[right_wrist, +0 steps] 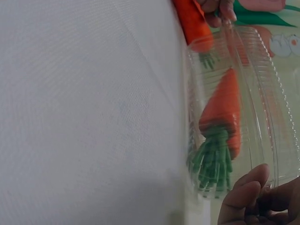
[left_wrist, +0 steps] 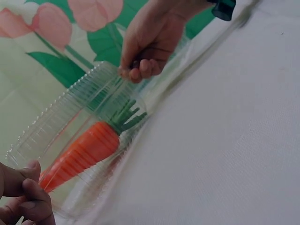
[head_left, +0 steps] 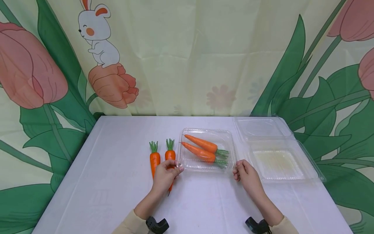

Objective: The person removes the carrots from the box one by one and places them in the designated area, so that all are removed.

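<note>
A clear plastic clamshell box (head_left: 207,130), its lid down over its base, sits mid-table. Two toy carrots (head_left: 199,152) with green tops lie side by side in it, tops toward the right. My left hand (head_left: 166,174) pinches the box's near left corner between thumb and fingers. At the near right corner, my right hand (head_left: 246,174) grips the edge with curled fingers. The left wrist view shows both hands on the box rim and a carrot (left_wrist: 86,150) through the ribbed wall. Two more carrots (head_left: 155,161) lie left of the box, partly hidden by the left hand.
To the right, a second clear clamshell box (head_left: 280,141) lies unfolded, reaching the table's right edge. A white cloth covers the table (head_left: 117,182). Behind it hangs a curtain (head_left: 187,65) printed with tulips and a rabbit.
</note>
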`<action>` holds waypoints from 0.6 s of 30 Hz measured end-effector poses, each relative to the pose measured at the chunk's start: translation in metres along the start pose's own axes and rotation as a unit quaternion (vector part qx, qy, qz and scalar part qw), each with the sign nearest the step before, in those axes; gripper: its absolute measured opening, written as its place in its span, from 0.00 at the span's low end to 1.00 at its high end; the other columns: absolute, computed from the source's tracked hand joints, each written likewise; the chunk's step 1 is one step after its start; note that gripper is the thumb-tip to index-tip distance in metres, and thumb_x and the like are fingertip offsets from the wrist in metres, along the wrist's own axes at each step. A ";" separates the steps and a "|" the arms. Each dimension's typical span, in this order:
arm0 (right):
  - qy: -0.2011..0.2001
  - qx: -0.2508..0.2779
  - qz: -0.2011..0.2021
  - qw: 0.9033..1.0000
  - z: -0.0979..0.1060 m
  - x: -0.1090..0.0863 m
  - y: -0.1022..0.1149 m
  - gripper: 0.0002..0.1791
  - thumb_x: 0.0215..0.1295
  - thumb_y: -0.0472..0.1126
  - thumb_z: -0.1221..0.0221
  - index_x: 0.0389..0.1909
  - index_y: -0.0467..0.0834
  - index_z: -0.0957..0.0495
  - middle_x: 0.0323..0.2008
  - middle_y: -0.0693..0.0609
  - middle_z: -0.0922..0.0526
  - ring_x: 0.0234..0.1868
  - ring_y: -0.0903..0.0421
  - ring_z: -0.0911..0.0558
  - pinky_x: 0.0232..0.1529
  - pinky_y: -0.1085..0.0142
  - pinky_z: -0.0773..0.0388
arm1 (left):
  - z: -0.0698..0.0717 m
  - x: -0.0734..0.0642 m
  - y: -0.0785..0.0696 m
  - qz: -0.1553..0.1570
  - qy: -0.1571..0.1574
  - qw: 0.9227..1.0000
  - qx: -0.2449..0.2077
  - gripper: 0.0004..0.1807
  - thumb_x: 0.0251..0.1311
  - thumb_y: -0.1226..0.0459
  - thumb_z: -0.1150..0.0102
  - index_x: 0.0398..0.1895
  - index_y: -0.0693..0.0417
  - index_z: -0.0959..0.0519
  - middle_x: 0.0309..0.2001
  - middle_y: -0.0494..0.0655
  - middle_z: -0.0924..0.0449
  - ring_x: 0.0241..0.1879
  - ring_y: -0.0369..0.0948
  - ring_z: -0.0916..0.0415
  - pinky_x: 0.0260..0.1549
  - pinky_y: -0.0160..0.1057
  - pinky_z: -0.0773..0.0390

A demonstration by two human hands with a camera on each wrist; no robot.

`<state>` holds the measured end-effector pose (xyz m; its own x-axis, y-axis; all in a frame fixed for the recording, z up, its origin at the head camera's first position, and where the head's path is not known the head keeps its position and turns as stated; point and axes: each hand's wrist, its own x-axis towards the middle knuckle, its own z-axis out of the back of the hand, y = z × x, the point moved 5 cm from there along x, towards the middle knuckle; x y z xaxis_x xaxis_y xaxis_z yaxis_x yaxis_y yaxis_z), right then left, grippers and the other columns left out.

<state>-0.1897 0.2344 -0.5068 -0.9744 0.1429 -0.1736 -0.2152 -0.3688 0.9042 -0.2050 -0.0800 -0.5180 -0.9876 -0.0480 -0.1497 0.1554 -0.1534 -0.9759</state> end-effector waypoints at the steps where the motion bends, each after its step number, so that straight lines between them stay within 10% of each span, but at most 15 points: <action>1: 0.000 0.000 0.001 1.000 0.000 0.000 0.000 0.13 0.84 0.38 0.58 0.44 0.33 0.30 0.31 0.46 0.22 0.28 0.59 0.23 0.31 0.68 0.22 | 0.000 0.000 0.000 0.002 0.002 1.000 0.000 0.14 0.58 0.67 0.26 0.44 0.64 0.19 0.32 0.51 0.21 0.24 0.47 0.23 0.27 0.35 0.19; 18: 0.006 0.008 0.005 1.000 0.003 -0.003 0.001 0.12 0.84 0.38 0.57 0.44 0.33 0.31 0.31 0.46 0.22 0.29 0.59 0.21 0.31 0.67 0.20 | 0.009 -0.003 -0.006 0.014 0.087 0.996 0.004 0.15 0.65 0.65 0.32 0.51 0.63 0.22 0.40 0.54 0.21 0.33 0.43 0.20 0.38 0.40 0.14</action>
<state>-0.1870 0.2363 -0.5048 -0.9771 0.1280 -0.1700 -0.2052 -0.3557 0.9118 -0.2026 -0.0882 -0.5103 -0.9718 0.1203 -0.2027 0.1821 -0.1626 -0.9697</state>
